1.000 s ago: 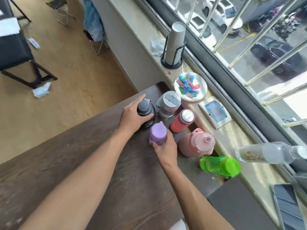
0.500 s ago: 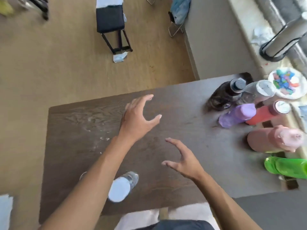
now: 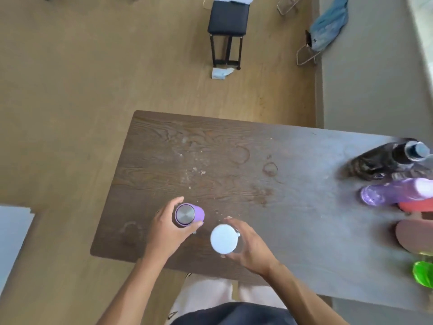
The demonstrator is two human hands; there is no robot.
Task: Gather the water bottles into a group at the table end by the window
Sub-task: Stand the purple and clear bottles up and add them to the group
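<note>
On the dark wooden table (image 3: 234, 141), near its front left corner, my left hand (image 3: 167, 231) wraps a purple bottle with a steel lid (image 3: 187, 214). Beside it my right hand (image 3: 248, 247) curls around a clear bottle with a white cap (image 3: 223, 239). At the right edge of the view stands the grouped set: a black bottle (image 3: 384, 160), a purple bottle (image 3: 396, 191), a red bottle (image 3: 417, 206), a pink jug (image 3: 412, 238) and a green bottle (image 3: 423, 274), partly cut off.
A black stool (image 3: 227, 26) stands on the wood floor beyond the table, with a crumpled paper (image 3: 220, 73) at its foot. A folding chair with blue cloth (image 3: 328, 24) leans by the grey wall. Water rings mark the tabletop.
My view swung left, away from the window. Both hands left the grouped bottles, crossed the table open, and now close around the purple steel-lidded bottle and the white-capped bottle.
</note>
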